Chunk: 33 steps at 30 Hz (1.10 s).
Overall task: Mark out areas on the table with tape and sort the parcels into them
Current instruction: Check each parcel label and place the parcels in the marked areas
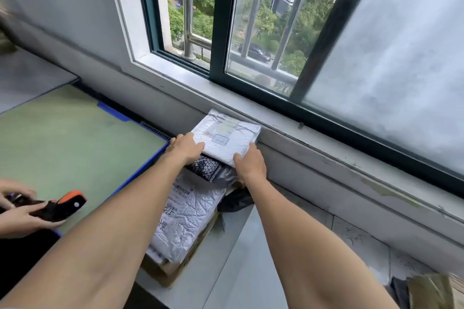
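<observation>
Left hand (187,147) and right hand (249,162) grip a white padded parcel (226,137) above a box of parcels (184,221) beside the green table (62,138).

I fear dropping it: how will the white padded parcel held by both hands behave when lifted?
The white parcel looks like a bubble mailer, so probably light and slightly soft. It looks flat and even, so likely not floppy. Its plastic skin seems smooth, perhaps slippery; the left hand and right hand gripping opposite edges should help.

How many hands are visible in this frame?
4. The wearer's left hand and right hand grip the white padded plastic parcel; another person's upper hand and lower hand hold a black-and-orange handheld device at the left edge.
</observation>
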Each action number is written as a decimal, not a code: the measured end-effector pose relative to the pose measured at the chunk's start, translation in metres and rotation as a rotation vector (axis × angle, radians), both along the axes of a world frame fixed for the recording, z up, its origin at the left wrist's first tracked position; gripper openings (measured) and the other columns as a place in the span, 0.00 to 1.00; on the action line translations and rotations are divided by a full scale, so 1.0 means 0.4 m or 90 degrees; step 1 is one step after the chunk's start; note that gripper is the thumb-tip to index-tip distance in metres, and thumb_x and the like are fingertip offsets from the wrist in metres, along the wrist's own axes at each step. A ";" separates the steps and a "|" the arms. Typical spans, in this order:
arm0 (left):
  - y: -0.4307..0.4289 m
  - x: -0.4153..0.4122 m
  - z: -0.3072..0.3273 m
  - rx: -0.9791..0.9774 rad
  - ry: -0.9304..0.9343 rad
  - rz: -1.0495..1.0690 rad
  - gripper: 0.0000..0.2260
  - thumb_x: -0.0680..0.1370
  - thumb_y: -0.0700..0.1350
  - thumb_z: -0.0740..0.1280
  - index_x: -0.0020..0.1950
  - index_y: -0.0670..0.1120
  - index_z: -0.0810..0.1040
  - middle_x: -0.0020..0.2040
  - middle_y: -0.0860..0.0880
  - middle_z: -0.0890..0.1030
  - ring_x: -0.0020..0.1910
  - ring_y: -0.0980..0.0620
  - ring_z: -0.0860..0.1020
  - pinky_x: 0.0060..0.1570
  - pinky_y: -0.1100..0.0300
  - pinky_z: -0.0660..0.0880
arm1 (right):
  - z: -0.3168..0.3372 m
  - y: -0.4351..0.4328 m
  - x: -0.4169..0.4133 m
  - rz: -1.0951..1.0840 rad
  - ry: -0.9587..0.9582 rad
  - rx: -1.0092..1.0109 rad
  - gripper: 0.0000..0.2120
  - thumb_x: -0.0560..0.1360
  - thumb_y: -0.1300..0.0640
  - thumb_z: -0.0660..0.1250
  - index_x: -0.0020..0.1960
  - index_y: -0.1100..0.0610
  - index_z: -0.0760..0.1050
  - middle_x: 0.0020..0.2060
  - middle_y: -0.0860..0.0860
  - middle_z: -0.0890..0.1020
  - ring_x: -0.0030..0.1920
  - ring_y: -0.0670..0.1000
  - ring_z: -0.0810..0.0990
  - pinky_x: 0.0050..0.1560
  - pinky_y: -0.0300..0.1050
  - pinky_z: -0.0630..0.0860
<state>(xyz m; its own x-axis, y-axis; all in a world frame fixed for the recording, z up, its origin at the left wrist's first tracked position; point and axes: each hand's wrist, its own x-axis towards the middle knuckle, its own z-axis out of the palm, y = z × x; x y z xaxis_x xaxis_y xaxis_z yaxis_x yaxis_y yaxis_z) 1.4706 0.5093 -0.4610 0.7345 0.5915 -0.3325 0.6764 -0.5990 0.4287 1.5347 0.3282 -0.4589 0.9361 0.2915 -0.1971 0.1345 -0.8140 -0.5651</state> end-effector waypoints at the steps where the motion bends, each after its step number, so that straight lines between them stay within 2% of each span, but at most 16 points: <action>1: 0.002 0.003 -0.005 -0.006 0.010 -0.004 0.30 0.79 0.58 0.58 0.77 0.45 0.59 0.74 0.40 0.65 0.71 0.38 0.63 0.67 0.45 0.66 | -0.004 0.001 0.005 -0.008 0.003 0.006 0.28 0.79 0.51 0.62 0.75 0.58 0.60 0.69 0.57 0.72 0.68 0.59 0.71 0.63 0.53 0.69; 6: 0.001 0.014 -0.016 0.007 0.001 0.034 0.27 0.79 0.56 0.60 0.74 0.44 0.63 0.71 0.39 0.66 0.69 0.38 0.66 0.64 0.44 0.67 | -0.011 0.003 0.009 -0.043 -0.024 0.029 0.29 0.78 0.55 0.66 0.76 0.56 0.61 0.67 0.56 0.73 0.67 0.58 0.71 0.65 0.53 0.70; 8: 0.006 0.020 -0.003 0.023 -0.033 0.080 0.26 0.79 0.56 0.62 0.72 0.44 0.64 0.70 0.40 0.68 0.68 0.39 0.67 0.63 0.45 0.67 | -0.005 0.007 0.010 -0.077 -0.046 0.051 0.28 0.77 0.58 0.66 0.74 0.55 0.62 0.63 0.56 0.76 0.63 0.58 0.74 0.61 0.52 0.73; 10: 0.013 0.027 0.017 -0.008 -0.074 0.132 0.25 0.77 0.54 0.64 0.71 0.44 0.67 0.69 0.41 0.71 0.66 0.40 0.70 0.60 0.49 0.68 | 0.005 0.005 0.014 -0.121 -0.030 0.091 0.22 0.77 0.60 0.64 0.70 0.56 0.67 0.59 0.56 0.78 0.56 0.57 0.77 0.52 0.48 0.75; 12: 0.020 0.034 0.038 -0.057 -0.112 0.160 0.19 0.76 0.54 0.66 0.62 0.45 0.75 0.62 0.42 0.78 0.61 0.41 0.75 0.54 0.53 0.72 | 0.016 -0.007 0.020 -0.154 0.011 0.127 0.16 0.76 0.61 0.63 0.64 0.55 0.72 0.57 0.54 0.80 0.52 0.54 0.78 0.47 0.44 0.72; 14: 0.013 0.036 0.055 -0.108 -0.168 0.152 0.13 0.75 0.54 0.68 0.48 0.44 0.80 0.53 0.41 0.82 0.54 0.41 0.78 0.47 0.54 0.74 | 0.028 -0.031 0.025 -0.185 0.055 0.170 0.16 0.76 0.60 0.64 0.63 0.54 0.74 0.57 0.52 0.80 0.54 0.54 0.79 0.51 0.44 0.74; 15: 0.005 0.040 0.060 -0.138 -0.208 0.149 0.13 0.75 0.52 0.69 0.47 0.42 0.80 0.51 0.41 0.83 0.52 0.42 0.79 0.47 0.54 0.74 | 0.035 -0.046 0.028 -0.206 0.073 0.194 0.17 0.76 0.60 0.65 0.64 0.54 0.73 0.57 0.52 0.80 0.55 0.54 0.79 0.54 0.46 0.76; 18: -0.034 0.054 0.085 -0.303 -0.340 0.138 0.13 0.76 0.40 0.71 0.60 0.41 0.79 0.48 0.44 0.80 0.48 0.47 0.76 0.47 0.58 0.71 | 0.056 -0.098 0.039 -0.265 0.084 0.248 0.12 0.75 0.60 0.66 0.59 0.56 0.74 0.55 0.54 0.81 0.54 0.55 0.80 0.56 0.51 0.78; 20: -0.070 0.069 0.107 -0.358 -0.378 0.119 0.10 0.76 0.36 0.70 0.57 0.42 0.79 0.44 0.47 0.78 0.45 0.48 0.74 0.44 0.57 0.71 | 0.072 -0.144 0.049 -0.285 0.064 0.273 0.06 0.76 0.61 0.65 0.52 0.55 0.74 0.53 0.55 0.82 0.52 0.56 0.80 0.55 0.51 0.79; 21: -0.087 0.078 0.113 -0.371 -0.378 0.108 0.06 0.77 0.35 0.69 0.51 0.43 0.79 0.41 0.48 0.78 0.44 0.48 0.74 0.42 0.56 0.71 | 0.080 -0.166 0.054 -0.296 0.051 0.278 0.04 0.77 0.61 0.64 0.50 0.55 0.74 0.52 0.55 0.83 0.52 0.57 0.81 0.54 0.51 0.79; 23: -0.139 0.095 0.126 -0.374 -0.362 0.076 0.07 0.77 0.35 0.68 0.42 0.46 0.77 0.39 0.48 0.78 0.43 0.47 0.74 0.40 0.56 0.72 | 0.095 -0.224 0.061 -0.327 0.027 0.280 0.05 0.78 0.60 0.62 0.51 0.57 0.77 0.51 0.56 0.83 0.52 0.58 0.81 0.53 0.50 0.78; 25: -0.199 0.107 0.127 -0.370 -0.335 0.050 0.08 0.76 0.34 0.68 0.41 0.46 0.77 0.41 0.47 0.79 0.44 0.46 0.76 0.44 0.53 0.74 | 0.105 -0.288 0.062 -0.354 0.019 0.273 0.08 0.79 0.59 0.61 0.54 0.58 0.78 0.52 0.55 0.83 0.53 0.58 0.80 0.54 0.50 0.78; 27: -0.254 0.118 0.123 -0.378 -0.306 0.032 0.06 0.76 0.33 0.68 0.43 0.43 0.78 0.47 0.42 0.81 0.48 0.44 0.77 0.51 0.47 0.77 | 0.108 -0.352 0.058 -0.373 0.020 0.266 0.09 0.79 0.59 0.62 0.55 0.58 0.78 0.52 0.55 0.83 0.53 0.57 0.80 0.53 0.49 0.78; 29: -0.316 0.131 0.122 -0.392 -0.280 0.029 0.07 0.75 0.32 0.67 0.42 0.43 0.77 0.48 0.40 0.81 0.49 0.43 0.78 0.54 0.43 0.77 | 0.110 -0.421 0.049 -0.386 0.016 0.264 0.09 0.78 0.60 0.61 0.55 0.57 0.78 0.52 0.54 0.83 0.49 0.56 0.80 0.47 0.46 0.75; 31: -0.378 0.143 0.121 -0.400 -0.268 0.016 0.09 0.75 0.32 0.67 0.39 0.44 0.76 0.45 0.42 0.80 0.46 0.44 0.78 0.49 0.46 0.78 | 0.110 -0.486 0.042 -0.403 0.014 0.260 0.08 0.78 0.60 0.61 0.54 0.56 0.78 0.50 0.53 0.83 0.45 0.54 0.77 0.42 0.43 0.70; 33: -0.448 0.152 0.119 -0.404 -0.260 -0.006 0.09 0.75 0.34 0.67 0.37 0.45 0.76 0.45 0.40 0.80 0.45 0.43 0.77 0.46 0.51 0.75 | 0.105 -0.557 0.039 -0.424 0.014 0.251 0.08 0.79 0.59 0.61 0.54 0.56 0.77 0.50 0.53 0.83 0.45 0.54 0.76 0.41 0.42 0.69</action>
